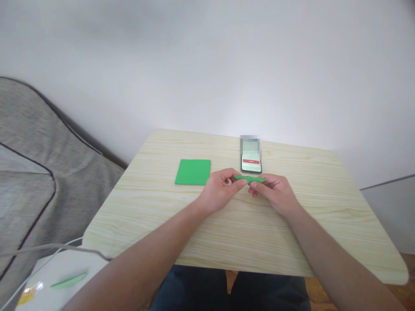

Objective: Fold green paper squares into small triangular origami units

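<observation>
Folded green paper [250, 178] is pinched by left hand [219, 188] and right hand [276, 191], presumably for steadiness; phone [250, 166] is set at twelve o'clock, apparently for viewing.

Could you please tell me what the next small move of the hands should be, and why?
I would probably slide the thumbs outward along the green paper, pressing it flat: the left hand and right hand both pinch it, their thumbs close together near its middle, and it looks folded, though the exact folds are too small to make out.
</observation>
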`<action>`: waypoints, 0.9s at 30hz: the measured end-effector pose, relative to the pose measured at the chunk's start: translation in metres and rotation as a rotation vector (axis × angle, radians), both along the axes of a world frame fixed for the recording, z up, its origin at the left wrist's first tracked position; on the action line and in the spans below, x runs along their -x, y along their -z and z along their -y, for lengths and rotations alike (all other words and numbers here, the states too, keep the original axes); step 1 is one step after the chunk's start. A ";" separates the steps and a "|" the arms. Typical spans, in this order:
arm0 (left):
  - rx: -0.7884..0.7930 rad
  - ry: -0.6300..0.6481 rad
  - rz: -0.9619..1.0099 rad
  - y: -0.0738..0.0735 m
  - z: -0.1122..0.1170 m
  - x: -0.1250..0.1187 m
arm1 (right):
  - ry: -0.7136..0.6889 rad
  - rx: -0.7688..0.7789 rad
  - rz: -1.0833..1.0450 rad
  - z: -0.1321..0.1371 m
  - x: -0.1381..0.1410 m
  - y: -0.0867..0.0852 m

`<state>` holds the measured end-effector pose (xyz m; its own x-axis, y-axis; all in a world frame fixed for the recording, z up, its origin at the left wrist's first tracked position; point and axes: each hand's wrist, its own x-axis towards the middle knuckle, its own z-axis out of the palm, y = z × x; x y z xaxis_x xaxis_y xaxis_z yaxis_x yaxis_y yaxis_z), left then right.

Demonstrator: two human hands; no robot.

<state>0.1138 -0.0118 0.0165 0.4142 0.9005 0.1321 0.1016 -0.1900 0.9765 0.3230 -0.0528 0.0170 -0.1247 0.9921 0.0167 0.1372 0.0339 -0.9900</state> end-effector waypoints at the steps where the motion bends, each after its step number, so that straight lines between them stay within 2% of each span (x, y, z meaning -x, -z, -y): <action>1: -0.010 0.010 -0.024 0.000 0.000 0.000 | 0.005 0.002 0.007 0.000 0.000 0.000; 10: 0.033 -0.005 0.018 0.005 -0.001 -0.003 | 0.069 -0.085 0.004 -0.001 -0.002 -0.002; 20: 0.048 0.010 0.073 0.006 -0.001 -0.004 | 0.133 -0.117 0.109 0.001 0.001 0.000; 27: 0.030 0.009 0.048 0.005 -0.002 -0.002 | 0.082 -0.102 0.061 0.001 0.002 -0.004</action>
